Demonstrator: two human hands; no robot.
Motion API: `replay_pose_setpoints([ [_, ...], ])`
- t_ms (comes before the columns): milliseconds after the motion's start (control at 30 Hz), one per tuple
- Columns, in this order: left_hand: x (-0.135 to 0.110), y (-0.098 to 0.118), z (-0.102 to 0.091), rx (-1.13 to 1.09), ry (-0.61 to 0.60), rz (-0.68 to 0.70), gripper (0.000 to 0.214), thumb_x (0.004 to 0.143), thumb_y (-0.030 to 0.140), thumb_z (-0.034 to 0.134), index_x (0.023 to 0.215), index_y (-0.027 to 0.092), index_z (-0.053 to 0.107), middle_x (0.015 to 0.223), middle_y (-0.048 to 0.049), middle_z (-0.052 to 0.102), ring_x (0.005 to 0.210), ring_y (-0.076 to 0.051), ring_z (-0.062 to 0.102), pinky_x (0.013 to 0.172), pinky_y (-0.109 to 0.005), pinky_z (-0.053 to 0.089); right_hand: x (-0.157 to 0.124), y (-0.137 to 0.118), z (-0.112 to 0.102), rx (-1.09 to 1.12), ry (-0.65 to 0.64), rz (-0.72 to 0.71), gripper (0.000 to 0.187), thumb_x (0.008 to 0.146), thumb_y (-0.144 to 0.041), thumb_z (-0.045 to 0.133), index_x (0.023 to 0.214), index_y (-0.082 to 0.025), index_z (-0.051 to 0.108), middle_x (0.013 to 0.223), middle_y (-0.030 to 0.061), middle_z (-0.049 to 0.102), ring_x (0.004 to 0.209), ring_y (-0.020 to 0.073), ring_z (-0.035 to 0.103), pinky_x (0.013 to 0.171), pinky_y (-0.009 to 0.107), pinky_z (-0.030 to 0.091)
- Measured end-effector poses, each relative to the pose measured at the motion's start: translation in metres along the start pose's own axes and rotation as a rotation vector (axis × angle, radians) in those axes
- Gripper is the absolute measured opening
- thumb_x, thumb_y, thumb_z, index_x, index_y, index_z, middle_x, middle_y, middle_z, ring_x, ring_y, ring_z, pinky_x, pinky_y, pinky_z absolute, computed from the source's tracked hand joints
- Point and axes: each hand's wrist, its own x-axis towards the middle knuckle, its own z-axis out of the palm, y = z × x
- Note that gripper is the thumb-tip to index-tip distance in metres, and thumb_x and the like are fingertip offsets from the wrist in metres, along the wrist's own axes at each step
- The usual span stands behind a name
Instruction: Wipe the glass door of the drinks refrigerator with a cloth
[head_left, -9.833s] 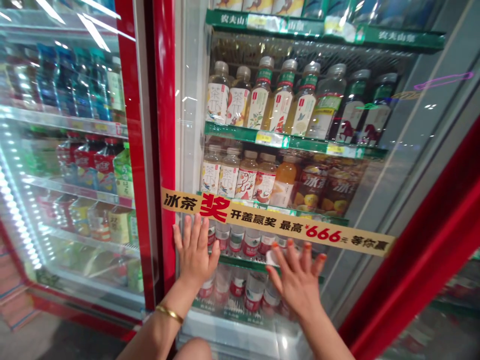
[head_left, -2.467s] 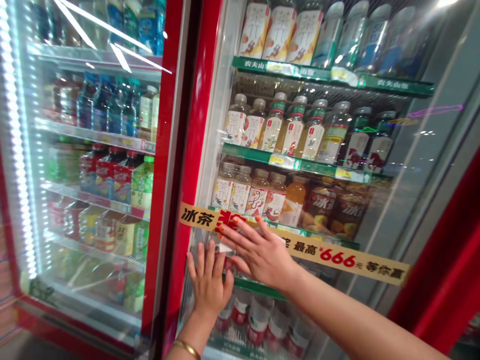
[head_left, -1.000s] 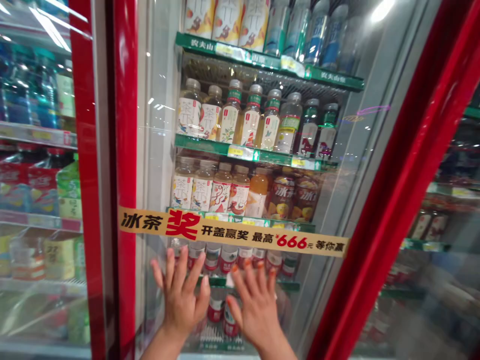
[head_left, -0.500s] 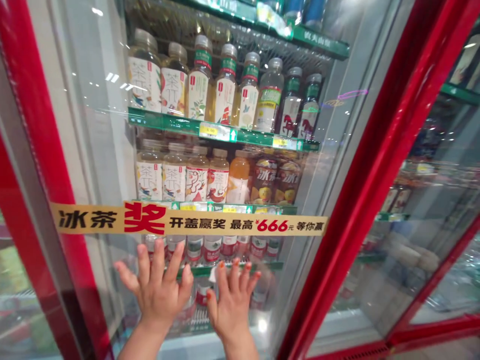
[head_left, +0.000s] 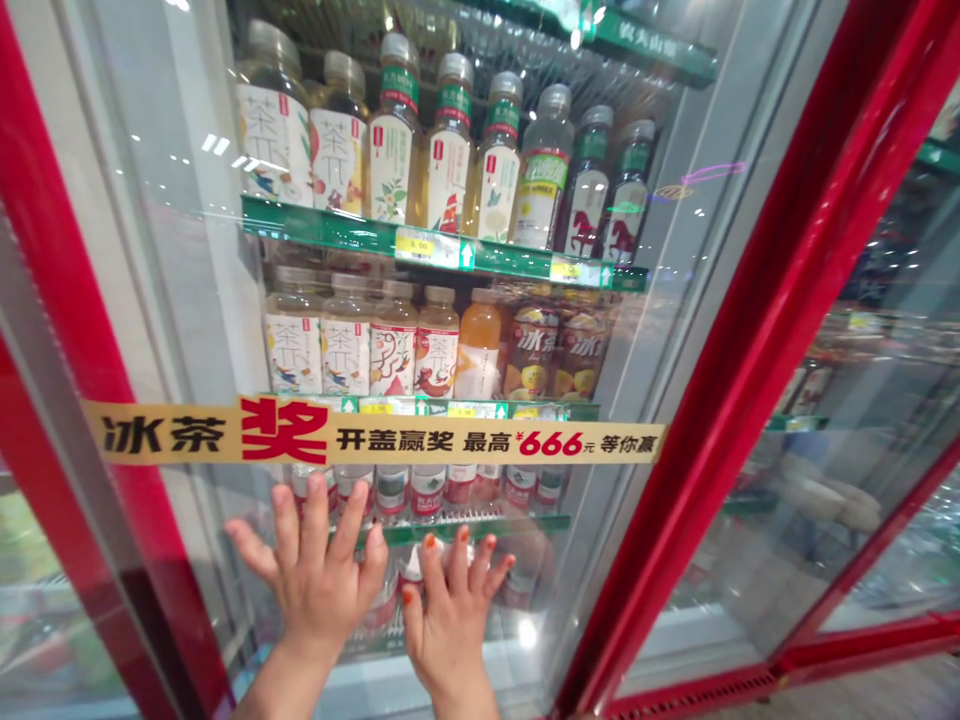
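My left hand (head_left: 319, 575) is open, its fingers spread and palm facing the glass door (head_left: 180, 330) of a drinks fridge. Beside it, a little lower, my right hand (head_left: 454, 610) is open too, with orange-red colour on its nails. Both seem to lie against the glass, though contact is hard to confirm. Neither holds anything. Just above the fingertips a yellow sticker strip (head_left: 394, 441) with black and red lettering crosses the door. Behind the glass, tea bottles (head_left: 294, 345) and an orange drink bottle (head_left: 480, 345) stand upright in rows. My hands partly cover the lower bottles.
Red door frames (head_left: 720, 370) run up both sides. Green-edged shelves (head_left: 337, 225) with price tags carry more bottles (head_left: 454, 150). Another glass-doored fridge section (head_left: 817, 480) stands at the right. Ceiling lights reflect in the glass.
My right hand has shifted slightly left, closer to my left hand. My left hand has hardly moved. The upper bottles appear larger and higher in the view.
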Motion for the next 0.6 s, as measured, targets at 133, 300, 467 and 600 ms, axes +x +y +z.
replay_pose_setpoints([
  [133, -0.001, 0.000, 0.000, 0.004, -0.006, -0.004, 0.079, 0.100, 0.029, 0.065, 0.172, 0.032, 0.031, 0.186, -0.0025, 0.015, 0.175, -0.028, 0.004, 0.140, -0.061, -0.009, -0.009, 0.073, -0.006, -0.069, 0.156, 0.338, 0.074, 0.111, -0.049, 0.031, 0.178, -0.031, 0.007, 0.186, 0.0139, -0.001, 0.171, 0.0506, -0.004, 0.116, 0.100, 0.016],
  [300, -0.001, 0.002, 0.001, 0.006, -0.002, -0.021, 0.079, 0.100, 0.028, 0.064, 0.172, 0.032, 0.032, 0.186, -0.0014, 0.015, 0.175, -0.028, 0.003, 0.140, -0.061, -0.010, -0.003, 0.079, -0.002, -0.085, 0.246, 0.538, 0.075, 0.111, -0.045, 0.020, 0.176, -0.022, -0.009, 0.183, 0.0221, -0.014, 0.169, 0.0544, -0.009, 0.109, 0.103, 0.020],
  [467, 0.000, 0.001, -0.001, 0.005, -0.004, -0.009, 0.079, 0.100, 0.028, 0.065, 0.172, 0.033, 0.031, 0.186, -0.0008, 0.014, 0.175, -0.026, 0.003, 0.140, -0.060, -0.010, -0.033, -0.014, 0.008, 0.011, -0.046, 0.035, 0.078, 0.108, -0.060, 0.044, 0.177, -0.036, 0.018, 0.187, 0.0133, -0.002, 0.171, 0.0504, -0.008, 0.117, 0.097, 0.022],
  [600, -0.002, 0.000, 0.000, 0.011, -0.012, -0.013, 0.079, 0.101, 0.031, 0.064, 0.172, 0.033, 0.030, 0.186, -0.0014, 0.014, 0.175, -0.027, 0.004, 0.140, -0.062, -0.008, 0.004, 0.035, -0.013, -0.036, 0.076, 0.202, 0.075, 0.111, -0.061, 0.032, 0.177, -0.037, 0.006, 0.186, 0.0137, -0.011, 0.169, 0.0519, -0.014, 0.115, 0.101, 0.010],
])
